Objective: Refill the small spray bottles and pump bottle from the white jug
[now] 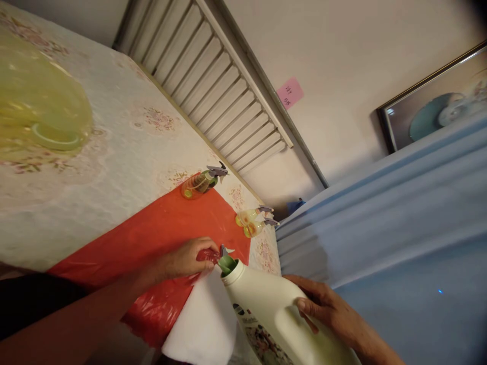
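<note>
My left grip (pixel 189 259), stretched forward, knuckles up, pinches crumpled red plastic (pixel 207 255); my right grip (pixel 327 306) curls round the tilted white jug (pixel 262 296).

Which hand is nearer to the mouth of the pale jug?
Left. The left hand is just beside the jug's mouth, gripping something red; the right hand is farther away, on the jug's body.

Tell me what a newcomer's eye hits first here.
The bright red plastic sheet, spread over part of the flowered cloth, probably grabs the eye first. Next comes the large cream jug in the lower foreground, with the right hand gripping it. The translucent yellow object at far left also stands out.
</note>
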Tool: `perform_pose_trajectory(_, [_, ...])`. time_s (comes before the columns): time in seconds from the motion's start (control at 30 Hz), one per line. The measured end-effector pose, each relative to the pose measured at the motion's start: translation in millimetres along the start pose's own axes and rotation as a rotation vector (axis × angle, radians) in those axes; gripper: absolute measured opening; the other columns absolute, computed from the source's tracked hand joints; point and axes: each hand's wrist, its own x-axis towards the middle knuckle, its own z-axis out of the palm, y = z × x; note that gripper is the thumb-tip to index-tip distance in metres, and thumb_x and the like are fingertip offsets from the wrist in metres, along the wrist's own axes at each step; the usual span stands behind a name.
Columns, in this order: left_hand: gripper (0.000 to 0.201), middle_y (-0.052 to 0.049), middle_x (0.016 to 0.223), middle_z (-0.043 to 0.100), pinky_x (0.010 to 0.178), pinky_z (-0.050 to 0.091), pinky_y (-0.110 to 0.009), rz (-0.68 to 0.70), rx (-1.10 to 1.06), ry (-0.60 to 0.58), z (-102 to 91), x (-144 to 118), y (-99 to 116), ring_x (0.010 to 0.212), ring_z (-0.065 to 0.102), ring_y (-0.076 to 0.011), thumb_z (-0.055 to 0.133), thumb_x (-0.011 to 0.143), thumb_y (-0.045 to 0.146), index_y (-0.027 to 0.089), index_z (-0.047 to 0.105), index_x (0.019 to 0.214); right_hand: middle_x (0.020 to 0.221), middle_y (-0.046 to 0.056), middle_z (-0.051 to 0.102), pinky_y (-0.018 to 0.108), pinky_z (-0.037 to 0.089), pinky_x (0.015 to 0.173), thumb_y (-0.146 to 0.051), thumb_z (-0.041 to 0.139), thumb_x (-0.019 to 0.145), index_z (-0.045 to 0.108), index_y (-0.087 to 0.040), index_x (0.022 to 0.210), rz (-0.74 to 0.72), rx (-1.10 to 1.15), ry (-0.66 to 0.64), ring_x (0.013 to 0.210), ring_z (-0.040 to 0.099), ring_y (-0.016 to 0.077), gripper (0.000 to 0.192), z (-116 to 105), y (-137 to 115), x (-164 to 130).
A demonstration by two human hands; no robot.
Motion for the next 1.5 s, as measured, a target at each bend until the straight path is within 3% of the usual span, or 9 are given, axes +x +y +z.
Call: perform_pose_trajectory(1.5, [0.02, 0.0, 0.096, 0.066, 0.086, 0.048, -0.03, -0.035, 0.027, -0.014, -0.2, -1.0, 2.0, 0.092, 0.061, -0.0195, 0.06, 0.073, 0.023, 0.022, 0.064, 0.092, 0.081, 0.003, 0.062, 0.022, 0.037, 0.049, -0.06, 0.056, 0.087, 0.057, -0.019, 0.134, 0.011, -0.087, -0.006, 0.057, 0.045, 0.0109, 0.063, -3.7, -5.7, 1.6])
